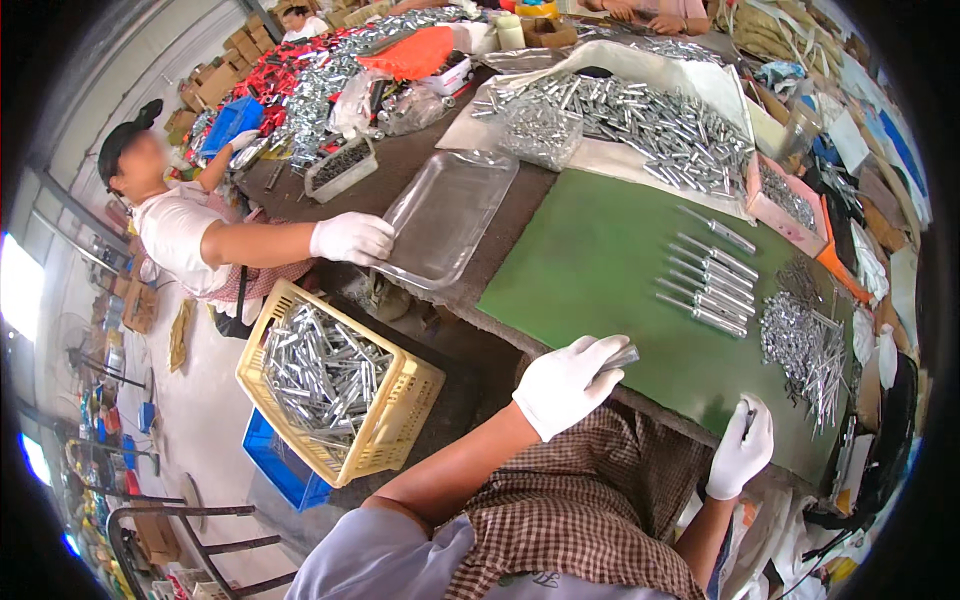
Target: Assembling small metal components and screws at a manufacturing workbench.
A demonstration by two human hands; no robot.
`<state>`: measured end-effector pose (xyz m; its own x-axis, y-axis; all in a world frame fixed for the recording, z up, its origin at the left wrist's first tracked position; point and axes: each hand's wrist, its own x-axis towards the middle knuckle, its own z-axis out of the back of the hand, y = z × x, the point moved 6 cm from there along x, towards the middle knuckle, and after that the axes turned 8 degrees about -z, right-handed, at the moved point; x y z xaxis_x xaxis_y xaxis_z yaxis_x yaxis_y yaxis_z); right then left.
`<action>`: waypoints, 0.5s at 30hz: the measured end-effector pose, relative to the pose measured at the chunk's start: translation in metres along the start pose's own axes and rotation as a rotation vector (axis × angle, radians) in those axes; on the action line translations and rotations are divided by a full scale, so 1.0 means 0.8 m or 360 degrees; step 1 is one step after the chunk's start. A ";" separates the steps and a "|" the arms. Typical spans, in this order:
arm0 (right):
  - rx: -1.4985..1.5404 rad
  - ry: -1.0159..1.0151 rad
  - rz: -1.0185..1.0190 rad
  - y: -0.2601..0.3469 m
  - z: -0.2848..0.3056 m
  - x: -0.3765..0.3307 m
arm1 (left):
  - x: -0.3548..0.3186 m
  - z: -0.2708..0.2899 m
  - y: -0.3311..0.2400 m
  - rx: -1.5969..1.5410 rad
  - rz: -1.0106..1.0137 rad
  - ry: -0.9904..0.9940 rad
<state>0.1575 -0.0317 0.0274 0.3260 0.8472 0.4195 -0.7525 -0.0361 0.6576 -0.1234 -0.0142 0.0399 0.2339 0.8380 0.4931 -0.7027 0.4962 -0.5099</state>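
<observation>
My left hand, in a white glove, is closed round a short silver metal cylinder over the near edge of the green mat. To the right, my gloved right hand has its fingers pinched on a small dark piece, too small to name. Several silver metal handles with thin rods lie side by side on the mat, rods pointing left. Close to my right hand, the mat holds a pile of small metal parts and thin pins.
Beyond the mat, silver tubes heap on white cloth beside a pink box of small parts. At left stands a yellow crate full of metal tubes. A co-worker's gloved hand touches a metal tray.
</observation>
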 end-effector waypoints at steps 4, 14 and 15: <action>-0.0013 -0.0020 0.0064 -0.002 0.003 -0.002 | -0.001 -0.006 0.002 -0.0081 -0.0020 -0.0062; -0.0022 0.0041 0.0025 -0.003 0.001 -0.003 | 0.000 -0.007 0.005 -0.0114 0.0024 -0.0052; -0.0039 0.0036 0.0070 -0.002 0.001 -0.003 | 0.000 -0.007 0.007 -0.0112 0.0026 -0.0060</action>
<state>0.1582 -0.0342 0.0255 0.2795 0.8567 0.4336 -0.7798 -0.0610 0.6231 -0.1231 -0.0100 0.0331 0.1965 0.8376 0.5097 -0.6570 0.4983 -0.5657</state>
